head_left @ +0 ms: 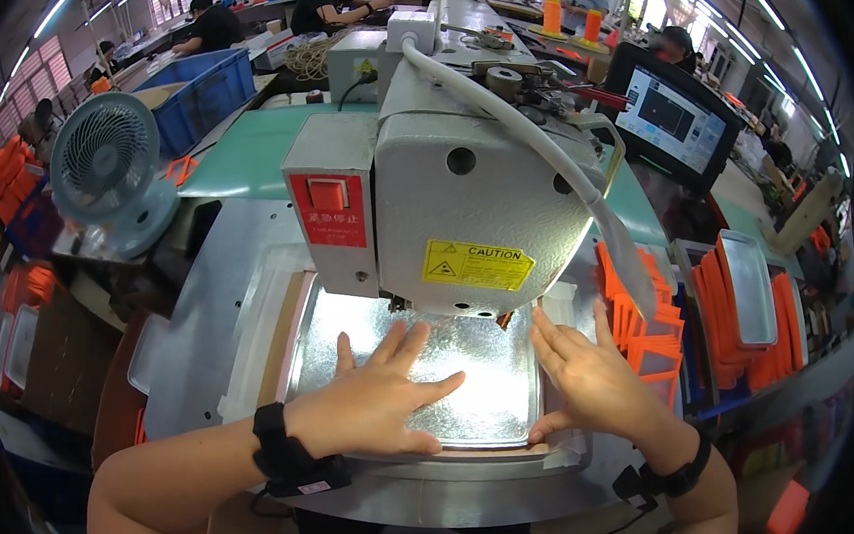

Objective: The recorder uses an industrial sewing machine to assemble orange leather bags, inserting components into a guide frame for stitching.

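Observation:
A shiny rectangular metal tray (488, 403) lies flat below the head of a grey industrial sewing machine (481, 182). My left hand (367, 397) is over the tray's left part with its fingers spread. Beside the tray's right edge is my right hand (586, 375), fingers stretched forward and thumb at the near right corner. Neither hand grips anything. A brown strip (289, 328) runs along the tray's left side, and white tape patches mark the metal work table (197, 335). The needle area is partly hidden under the machine head.
Orange pieces (654, 349) are stacked to the right, close to my right hand. Farther right stand orange stacks with a metal tray (747, 287) and a monitor (671, 112). A fan (106, 162) and a blue crate (195, 99) are at left. Other people sit farther back.

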Motion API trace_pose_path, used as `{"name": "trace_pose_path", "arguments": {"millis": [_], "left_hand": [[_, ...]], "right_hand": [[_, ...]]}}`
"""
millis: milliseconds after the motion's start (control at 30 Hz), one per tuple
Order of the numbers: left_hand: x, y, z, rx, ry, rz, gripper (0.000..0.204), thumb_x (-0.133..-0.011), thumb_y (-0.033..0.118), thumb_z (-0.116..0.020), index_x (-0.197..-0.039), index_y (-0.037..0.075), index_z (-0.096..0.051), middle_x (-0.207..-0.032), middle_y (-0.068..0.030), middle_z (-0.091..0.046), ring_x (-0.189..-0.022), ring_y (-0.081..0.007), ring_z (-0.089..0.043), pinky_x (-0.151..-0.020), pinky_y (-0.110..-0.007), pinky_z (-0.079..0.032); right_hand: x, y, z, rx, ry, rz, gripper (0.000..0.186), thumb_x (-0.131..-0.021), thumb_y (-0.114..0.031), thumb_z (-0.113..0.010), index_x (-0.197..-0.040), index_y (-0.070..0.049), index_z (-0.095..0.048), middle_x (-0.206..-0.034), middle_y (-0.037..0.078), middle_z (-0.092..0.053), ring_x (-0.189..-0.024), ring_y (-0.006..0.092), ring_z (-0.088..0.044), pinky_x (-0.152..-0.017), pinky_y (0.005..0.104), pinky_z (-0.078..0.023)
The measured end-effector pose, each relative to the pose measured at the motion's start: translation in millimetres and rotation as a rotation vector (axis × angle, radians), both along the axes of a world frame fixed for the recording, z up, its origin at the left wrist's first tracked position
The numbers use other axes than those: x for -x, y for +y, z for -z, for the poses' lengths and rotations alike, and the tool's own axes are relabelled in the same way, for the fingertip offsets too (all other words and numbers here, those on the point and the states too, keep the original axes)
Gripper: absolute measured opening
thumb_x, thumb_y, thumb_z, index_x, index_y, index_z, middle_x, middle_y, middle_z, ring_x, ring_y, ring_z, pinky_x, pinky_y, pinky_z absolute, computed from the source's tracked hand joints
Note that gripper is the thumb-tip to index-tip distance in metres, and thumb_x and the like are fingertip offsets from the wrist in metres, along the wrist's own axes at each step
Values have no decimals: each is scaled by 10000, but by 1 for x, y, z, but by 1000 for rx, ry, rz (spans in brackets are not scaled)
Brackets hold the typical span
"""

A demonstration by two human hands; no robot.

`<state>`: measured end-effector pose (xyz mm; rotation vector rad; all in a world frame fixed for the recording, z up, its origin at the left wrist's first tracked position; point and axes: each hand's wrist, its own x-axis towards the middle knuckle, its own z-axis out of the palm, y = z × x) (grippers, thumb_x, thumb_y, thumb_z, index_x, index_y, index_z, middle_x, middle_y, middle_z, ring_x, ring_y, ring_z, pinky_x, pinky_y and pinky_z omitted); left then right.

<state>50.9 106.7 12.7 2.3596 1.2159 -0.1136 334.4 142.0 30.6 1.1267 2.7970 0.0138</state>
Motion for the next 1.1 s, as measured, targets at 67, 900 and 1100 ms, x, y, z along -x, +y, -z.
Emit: {"name": "trace_pose_path", "arguments": {"millis": [67,900,1100], "left_hand": [[0,0,0,1,1,0,781,-829,588,-656,-1499,267,-413,-1556,-377,-97,-1462,-536,-62,-1027,-793,-143],[3,1,-3,14,0,-14,784,-816,572,-676,-1493,269,-421,-1561,-363,-102,-1461,-534,-68,-1037,-792,-134],[-1,0,-2,8,-13,-17,768,-814,549,-686,-1482,264,-439,-1556,-365,-117,-1461,-534,-74,-1034,-796,-135]], "right_hand": [[0,0,1,4,5,-1,1230,-528,-673,-761,-1387,134,-410,-1510,266,-363,-1284,293,-483,-1084,673,-265],[3,3,1,32,54,-17,1222,-523,-666,-764,-1364,154,-426,-1494,281,-371,-1279,299,-491,-1125,695,-162],[2,3,1,29,26,-12,1224,-521,-673,-767,-1367,145,-431,-1500,265,-373,-1272,296,-498,-1130,689,-153]]}}
